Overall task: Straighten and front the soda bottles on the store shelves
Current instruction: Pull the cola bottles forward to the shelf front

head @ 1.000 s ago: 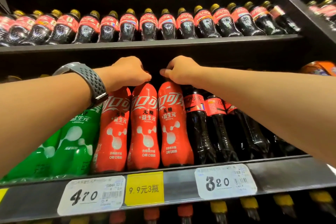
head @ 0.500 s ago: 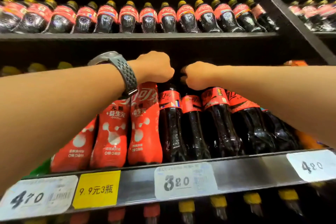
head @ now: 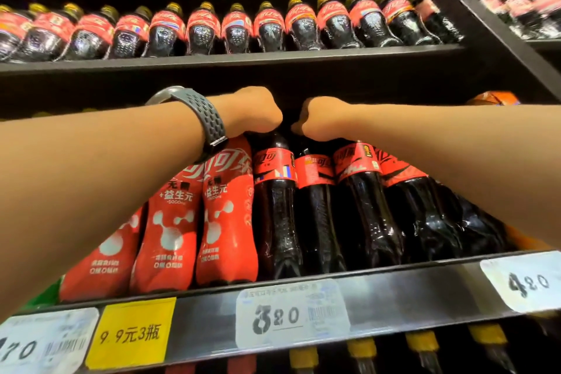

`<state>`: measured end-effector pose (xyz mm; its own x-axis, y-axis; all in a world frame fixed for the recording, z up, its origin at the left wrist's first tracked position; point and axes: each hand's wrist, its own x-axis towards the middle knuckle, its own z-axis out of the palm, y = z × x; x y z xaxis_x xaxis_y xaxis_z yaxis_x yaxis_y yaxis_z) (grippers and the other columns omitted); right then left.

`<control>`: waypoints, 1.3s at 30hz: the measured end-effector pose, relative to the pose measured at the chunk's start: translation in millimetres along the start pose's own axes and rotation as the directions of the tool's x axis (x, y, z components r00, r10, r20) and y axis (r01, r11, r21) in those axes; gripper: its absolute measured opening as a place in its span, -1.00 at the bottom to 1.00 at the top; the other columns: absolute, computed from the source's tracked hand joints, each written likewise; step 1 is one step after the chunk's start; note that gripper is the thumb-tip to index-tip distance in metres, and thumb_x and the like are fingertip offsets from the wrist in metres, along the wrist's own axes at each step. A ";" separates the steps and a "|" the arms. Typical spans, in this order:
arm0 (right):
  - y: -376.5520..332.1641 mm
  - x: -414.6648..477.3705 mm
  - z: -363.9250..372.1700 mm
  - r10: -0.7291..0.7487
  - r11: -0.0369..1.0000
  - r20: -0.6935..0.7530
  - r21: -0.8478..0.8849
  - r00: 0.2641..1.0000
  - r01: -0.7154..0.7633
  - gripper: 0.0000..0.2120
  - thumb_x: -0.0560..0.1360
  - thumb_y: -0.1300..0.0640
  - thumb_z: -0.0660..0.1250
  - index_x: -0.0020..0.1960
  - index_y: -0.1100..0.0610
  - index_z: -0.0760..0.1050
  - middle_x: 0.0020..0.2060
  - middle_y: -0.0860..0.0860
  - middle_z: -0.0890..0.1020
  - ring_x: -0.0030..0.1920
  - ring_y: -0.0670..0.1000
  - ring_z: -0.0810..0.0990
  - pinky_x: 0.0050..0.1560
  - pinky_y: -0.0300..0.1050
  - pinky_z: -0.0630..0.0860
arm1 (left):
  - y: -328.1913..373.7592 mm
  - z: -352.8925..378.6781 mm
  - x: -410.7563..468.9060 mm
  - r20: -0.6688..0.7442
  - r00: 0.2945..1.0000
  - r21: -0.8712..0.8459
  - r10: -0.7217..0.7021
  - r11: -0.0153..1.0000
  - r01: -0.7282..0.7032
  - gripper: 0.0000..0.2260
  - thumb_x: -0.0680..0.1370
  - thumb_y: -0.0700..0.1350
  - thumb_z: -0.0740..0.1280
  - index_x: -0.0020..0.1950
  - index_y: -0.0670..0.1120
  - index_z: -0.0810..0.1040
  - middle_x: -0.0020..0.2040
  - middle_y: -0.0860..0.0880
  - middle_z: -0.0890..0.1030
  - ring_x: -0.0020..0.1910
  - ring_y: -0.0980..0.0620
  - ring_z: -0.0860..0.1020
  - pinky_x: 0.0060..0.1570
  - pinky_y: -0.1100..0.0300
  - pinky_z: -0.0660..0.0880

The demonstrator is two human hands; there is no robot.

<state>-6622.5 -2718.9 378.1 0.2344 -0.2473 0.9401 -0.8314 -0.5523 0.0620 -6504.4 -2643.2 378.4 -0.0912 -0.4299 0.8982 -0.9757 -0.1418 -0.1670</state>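
Observation:
A row of soda bottles stands on the middle shelf (head: pixel 394 285). My left hand (head: pixel 255 111), with a grey watch on its wrist, grips the top of a dark cola bottle (head: pixel 274 206) with a red label. My right hand (head: pixel 315 118) grips the top of the neighbouring dark cola bottle (head: pixel 315 215). Both caps are hidden under my fingers. Red-wrapped bottles (head: pixel 226 222) stand to the left of these. More dark cola bottles (head: pixel 364 206) lean to the right.
The shelf above (head: pixel 243 59) carries a long row of dark cola bottles with yellow caps. Price tags 3.20 (head: pixel 291 313) and 4.20 (head: pixel 525 282) and a yellow promo tag (head: pixel 132 334) sit on the shelf edge. Yellow caps show on the shelf below. An orange bottle (head: pixel 491 99) is at far right.
Both hands moved right along the shelf, from the red-wrapped bottles onto the dark cola bottles. The view shifted right with them.

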 end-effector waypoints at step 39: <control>19.8 3.4 -22.8 0.010 0.992 -0.030 0.128 0.999 -0.007 -0.38 0.40 -0.39 0.25 -0.07 0.20 0.51 -0.23 0.06 0.53 -0.19 0.07 0.52 -0.34 -0.16 0.35 | -1.4 0.4 5.3 -0.079 0.991 -0.184 -0.104 0.979 0.088 -0.71 0.54 0.05 0.32 -0.01 -0.19 0.55 -0.02 -0.20 0.60 -0.06 -0.16 0.54 -0.23 0.15 0.34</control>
<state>-6649.6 -2712.5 390.1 0.2105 -0.2291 0.9504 -0.7618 -0.6477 0.0126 -6503.5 -2645.7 383.2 -0.0046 -0.3415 0.9399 -0.9999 -0.0129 -0.0096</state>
